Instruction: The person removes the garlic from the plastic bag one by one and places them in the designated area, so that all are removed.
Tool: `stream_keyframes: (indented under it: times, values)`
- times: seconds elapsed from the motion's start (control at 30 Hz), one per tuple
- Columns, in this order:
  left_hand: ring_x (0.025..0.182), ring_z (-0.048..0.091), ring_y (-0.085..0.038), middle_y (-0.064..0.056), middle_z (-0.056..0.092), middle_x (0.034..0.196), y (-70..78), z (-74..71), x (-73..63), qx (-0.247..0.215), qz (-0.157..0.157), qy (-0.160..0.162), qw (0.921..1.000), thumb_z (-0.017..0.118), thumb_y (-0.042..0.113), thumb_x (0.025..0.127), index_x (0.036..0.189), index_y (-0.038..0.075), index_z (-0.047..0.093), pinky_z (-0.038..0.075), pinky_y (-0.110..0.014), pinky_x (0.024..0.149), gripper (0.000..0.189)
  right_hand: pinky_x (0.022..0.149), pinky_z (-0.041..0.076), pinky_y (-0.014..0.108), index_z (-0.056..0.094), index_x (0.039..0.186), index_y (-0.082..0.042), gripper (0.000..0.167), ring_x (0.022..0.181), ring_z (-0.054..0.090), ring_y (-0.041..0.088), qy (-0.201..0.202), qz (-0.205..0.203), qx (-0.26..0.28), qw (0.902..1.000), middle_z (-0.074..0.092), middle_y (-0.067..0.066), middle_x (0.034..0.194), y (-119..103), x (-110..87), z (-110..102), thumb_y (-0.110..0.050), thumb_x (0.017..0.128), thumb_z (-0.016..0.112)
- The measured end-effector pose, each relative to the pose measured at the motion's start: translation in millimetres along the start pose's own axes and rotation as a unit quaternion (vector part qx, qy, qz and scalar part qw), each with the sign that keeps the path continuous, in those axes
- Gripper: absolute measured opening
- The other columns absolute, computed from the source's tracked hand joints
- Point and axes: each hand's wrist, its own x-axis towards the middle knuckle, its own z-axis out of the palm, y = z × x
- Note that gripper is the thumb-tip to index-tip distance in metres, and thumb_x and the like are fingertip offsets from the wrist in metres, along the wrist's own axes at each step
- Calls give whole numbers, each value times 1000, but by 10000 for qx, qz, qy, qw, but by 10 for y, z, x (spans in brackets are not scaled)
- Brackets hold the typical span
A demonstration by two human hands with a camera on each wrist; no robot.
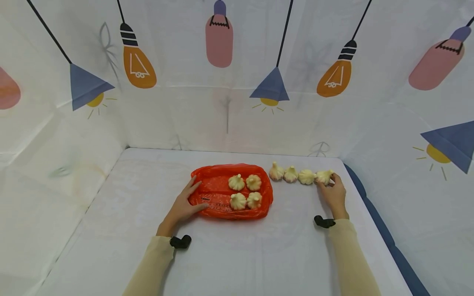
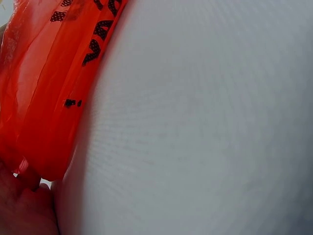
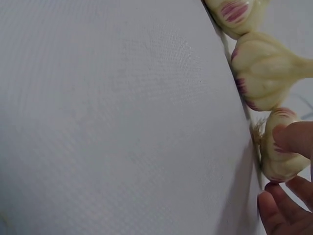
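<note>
My right hand [image 1: 334,196] pinches a garlic bulb [image 1: 324,177] at the right end of a row on the table; thumb and fingers are around it in the right wrist view, its roots [image 3: 259,131] facing the table. Beside it in the row stand three more bulbs, the nearest one [image 1: 306,176] close against it. My left hand [image 1: 183,207] rests at the left end of a tray wrapped in a red plastic bag [image 1: 211,185], thumb along the near rim and fingers spread at the far side. Several garlic bulbs [image 1: 237,182] sit in the tray's right half.
The white table [image 1: 229,255] ends at a wall sheet [image 1: 229,123] printed with lamps behind and at the sides. A dark blue edge [image 1: 381,224] runs along the table's right side. Black wrist cameras [image 1: 180,241] are strapped at both sleeves.
</note>
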Motion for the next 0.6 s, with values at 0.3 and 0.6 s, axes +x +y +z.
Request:
stream_keyframes:
  times: [0.3, 0.6]
  values:
    - [160, 11, -38, 0, 11, 175, 8, 6, -4, -51, -41, -2, 10000, 84, 44, 83, 161, 19, 37, 23, -67, 122, 95, 115, 41, 59, 21, 162, -1, 83, 139, 46, 51, -142, 328, 194, 9992, 33, 32, 160, -20, -35, -50, -19, 97, 69]
    - [160, 11, -39, -2, 11, 175, 20, 0, -11, -53, 8, -19, 10000, 85, 40, 84, 161, 16, 38, 24, -67, 121, 93, 120, 31, 64, 0, 165, -8, 108, 151, 25, 53, -266, 254, 683, 9970, 12, 30, 168, -288, -190, -224, -25, 92, 78]
